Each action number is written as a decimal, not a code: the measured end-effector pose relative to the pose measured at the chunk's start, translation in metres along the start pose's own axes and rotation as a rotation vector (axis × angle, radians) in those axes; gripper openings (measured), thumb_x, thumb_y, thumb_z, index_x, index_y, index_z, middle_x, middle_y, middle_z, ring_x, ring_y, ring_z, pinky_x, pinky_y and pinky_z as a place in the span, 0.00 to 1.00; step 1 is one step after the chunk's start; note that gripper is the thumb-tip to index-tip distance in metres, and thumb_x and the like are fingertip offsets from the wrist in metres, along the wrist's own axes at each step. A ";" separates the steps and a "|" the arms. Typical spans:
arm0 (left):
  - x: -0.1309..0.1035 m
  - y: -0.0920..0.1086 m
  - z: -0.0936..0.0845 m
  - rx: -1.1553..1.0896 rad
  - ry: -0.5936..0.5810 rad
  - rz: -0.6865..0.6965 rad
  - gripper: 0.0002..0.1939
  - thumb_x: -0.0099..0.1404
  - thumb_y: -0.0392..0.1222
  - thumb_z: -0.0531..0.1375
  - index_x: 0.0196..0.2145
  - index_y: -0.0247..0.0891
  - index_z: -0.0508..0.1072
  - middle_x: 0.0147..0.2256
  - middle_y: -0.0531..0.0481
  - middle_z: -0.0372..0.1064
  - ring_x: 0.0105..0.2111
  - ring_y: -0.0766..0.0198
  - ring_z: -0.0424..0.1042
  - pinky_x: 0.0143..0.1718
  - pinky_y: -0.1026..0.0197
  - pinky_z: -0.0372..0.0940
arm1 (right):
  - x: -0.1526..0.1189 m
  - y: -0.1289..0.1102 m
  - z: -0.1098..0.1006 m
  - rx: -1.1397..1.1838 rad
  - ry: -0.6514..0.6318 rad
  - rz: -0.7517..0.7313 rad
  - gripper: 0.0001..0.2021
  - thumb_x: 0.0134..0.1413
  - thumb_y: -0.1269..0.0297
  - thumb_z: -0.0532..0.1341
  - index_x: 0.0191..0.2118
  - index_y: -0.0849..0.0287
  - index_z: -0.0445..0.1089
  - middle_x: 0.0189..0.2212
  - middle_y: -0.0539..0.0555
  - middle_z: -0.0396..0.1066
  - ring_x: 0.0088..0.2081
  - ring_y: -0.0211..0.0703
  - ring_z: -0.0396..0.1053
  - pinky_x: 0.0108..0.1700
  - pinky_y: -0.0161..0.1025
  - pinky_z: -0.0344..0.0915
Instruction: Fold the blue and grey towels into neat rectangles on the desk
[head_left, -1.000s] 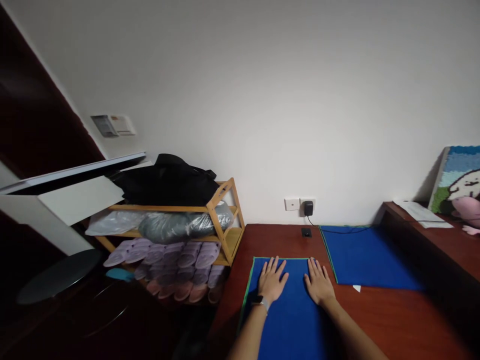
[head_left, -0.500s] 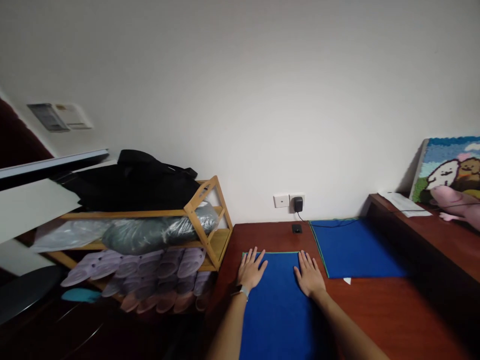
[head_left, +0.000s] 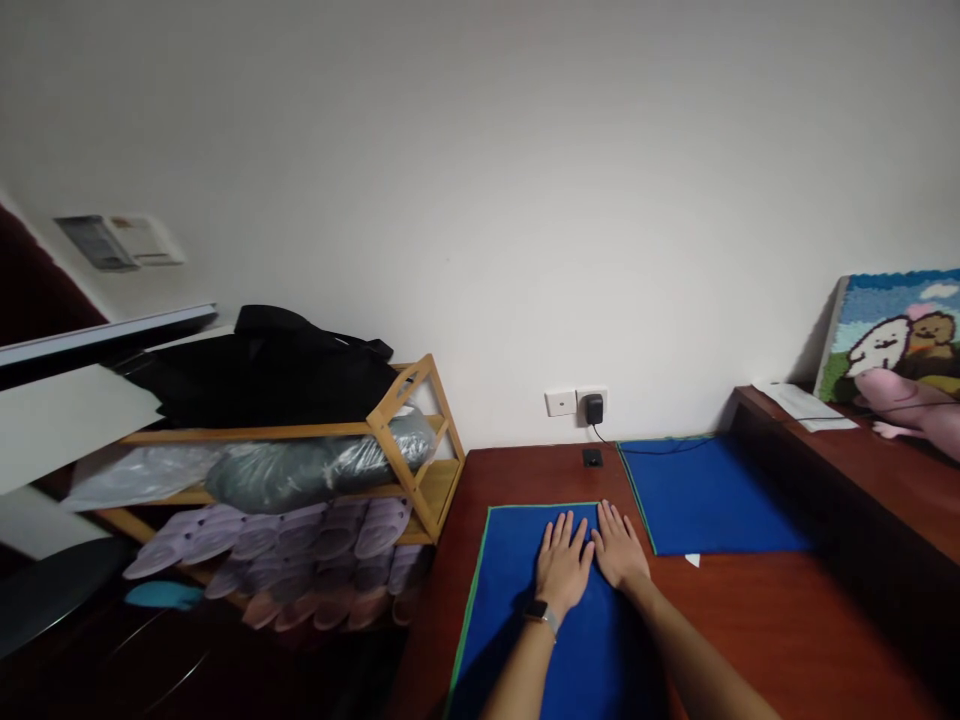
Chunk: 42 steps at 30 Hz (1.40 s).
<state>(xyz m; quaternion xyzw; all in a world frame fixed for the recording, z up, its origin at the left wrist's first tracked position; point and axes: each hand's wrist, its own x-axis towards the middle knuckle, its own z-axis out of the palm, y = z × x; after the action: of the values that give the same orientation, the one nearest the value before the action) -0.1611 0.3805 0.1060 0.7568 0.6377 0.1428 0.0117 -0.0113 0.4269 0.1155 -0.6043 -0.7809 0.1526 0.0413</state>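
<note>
A blue cloth (head_left: 502, 590) with green edging lies spread on the reddish-brown table (head_left: 517, 475). Flat on it, near the middle, rests my left hand (head_left: 564, 572), fingers stretched forward and a watch on the wrist. My right hand (head_left: 619, 545) lies flat over the cloth's far right corner, its fingertips at the far edge. Both hands are close together, thumb side to thumb side, and neither grips anything. Farther back on the right, a second blue cloth (head_left: 712, 497) with green edging lies flat, with a small white tag at its near edge.
A black plug (head_left: 593, 408) sits in the wall socket, its cord running over the second cloth. To the left stands a wooden rack (head_left: 420, 450) with a black bag (head_left: 277, 370) and several clogs (head_left: 382, 525). A raised ledge at right holds a pink plush toy (head_left: 911, 405).
My left hand has slid right across the cloth, from its left edge to beside my right hand. The cloth's left edge now shows. My right hand has stayed in place.
</note>
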 end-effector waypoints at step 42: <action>-0.058 0.017 -0.008 0.014 -0.064 -0.048 0.31 0.77 0.55 0.36 0.73 0.45 0.49 0.73 0.49 0.44 0.73 0.57 0.44 0.72 0.46 0.47 | -0.049 -0.017 0.011 -0.037 0.059 -0.005 0.33 0.69 0.56 0.37 0.74 0.66 0.40 0.75 0.53 0.34 0.75 0.47 0.31 0.73 0.49 0.29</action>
<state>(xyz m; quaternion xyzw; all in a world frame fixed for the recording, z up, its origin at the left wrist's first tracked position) -0.1547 0.3199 0.1060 0.7455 0.6560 0.1138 0.0300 -0.0171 0.3736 0.1162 -0.6074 -0.7834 0.1201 0.0537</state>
